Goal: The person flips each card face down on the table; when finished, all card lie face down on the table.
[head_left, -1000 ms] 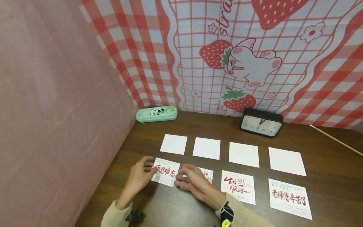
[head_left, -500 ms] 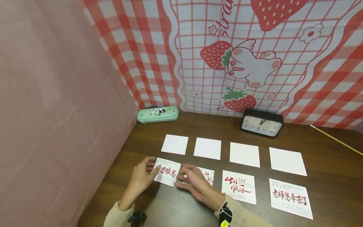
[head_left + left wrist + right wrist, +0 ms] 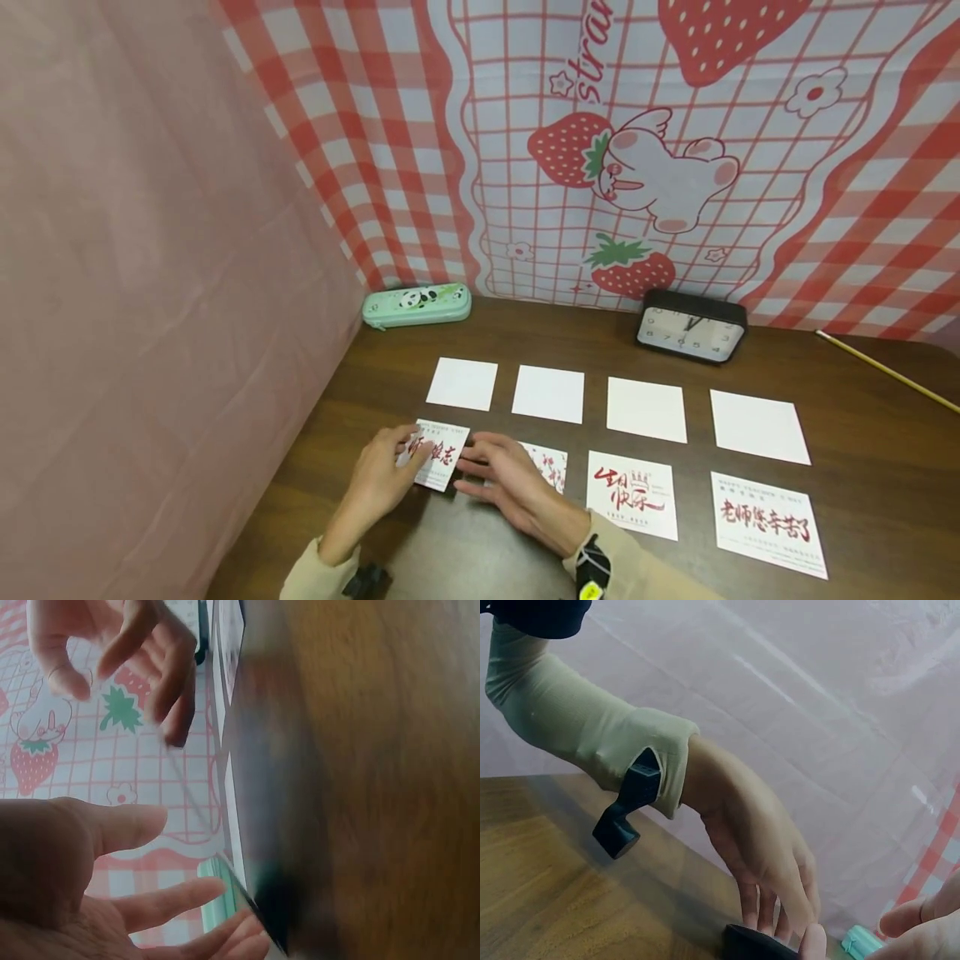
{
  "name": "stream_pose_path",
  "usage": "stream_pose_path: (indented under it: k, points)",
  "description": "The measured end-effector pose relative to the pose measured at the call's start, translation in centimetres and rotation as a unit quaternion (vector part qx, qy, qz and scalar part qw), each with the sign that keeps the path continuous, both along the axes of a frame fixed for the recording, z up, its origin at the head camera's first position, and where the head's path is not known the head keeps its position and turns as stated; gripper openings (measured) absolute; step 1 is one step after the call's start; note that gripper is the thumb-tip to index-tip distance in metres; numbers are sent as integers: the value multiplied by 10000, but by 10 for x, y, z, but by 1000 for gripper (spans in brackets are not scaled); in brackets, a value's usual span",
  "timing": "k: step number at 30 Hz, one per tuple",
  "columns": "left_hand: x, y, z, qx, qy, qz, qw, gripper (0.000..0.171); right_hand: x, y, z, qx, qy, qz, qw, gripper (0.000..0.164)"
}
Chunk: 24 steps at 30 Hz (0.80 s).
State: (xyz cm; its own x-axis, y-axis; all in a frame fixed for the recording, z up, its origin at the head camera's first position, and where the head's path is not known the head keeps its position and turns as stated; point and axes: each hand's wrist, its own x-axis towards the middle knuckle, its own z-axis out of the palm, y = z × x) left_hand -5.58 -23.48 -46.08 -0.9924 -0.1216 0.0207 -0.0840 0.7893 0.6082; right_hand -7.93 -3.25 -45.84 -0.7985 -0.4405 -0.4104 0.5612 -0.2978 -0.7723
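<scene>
A small white card with red brush lettering [image 3: 442, 458] is tilted between my two hands, its right edge raised off the dark wooden table. My left hand [image 3: 382, 475] lies at the card's left side, and its thumb crosses over the printed face in the head view. In the left wrist view the left fingertips [image 3: 244, 926] touch the card's lower end, with the thumb apart from it. My right hand [image 3: 510, 483] is at the raised edge, fingers extended. That card appears there as a thin, blurred edge. Beneath the right hand a blossom-printed card [image 3: 547, 467] is partly hidden.
To the right lie a birthday card [image 3: 632, 496] and another lettered card [image 3: 768, 523]. Several blank white cards [image 3: 548, 394] form a row behind. Farther back are a mint pencil case [image 3: 417, 305], a black clock [image 3: 692, 325] and a yellow stick [image 3: 888, 369].
The lettered card lay flat beside my hands; now its right edge has risen and it looks narrower. My left thumb has moved right over its face.
</scene>
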Motion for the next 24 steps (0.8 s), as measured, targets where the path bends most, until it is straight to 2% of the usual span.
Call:
stream_pose_path:
  k: [5, 10, 18, 24]
  points:
    - [5, 7, 0, -108, -160, -133, 9997, 48, -1, -4, 1, -81, 60, 296, 9995, 53]
    - [7, 13, 3, 88, -281, -113, 9995, 49, -2, -9, -2, -211, 169, 563, 9980, 48]
    - [7, 19, 11, 881, -422, -154, 9951, 57, -8, -19, -9, -325, 437, 756, 9957, 43]
    - [4, 21, 15, 1272, -114, -249, 9915, 48, -12, -24, -13, -64, 677, 658, 9955, 46]
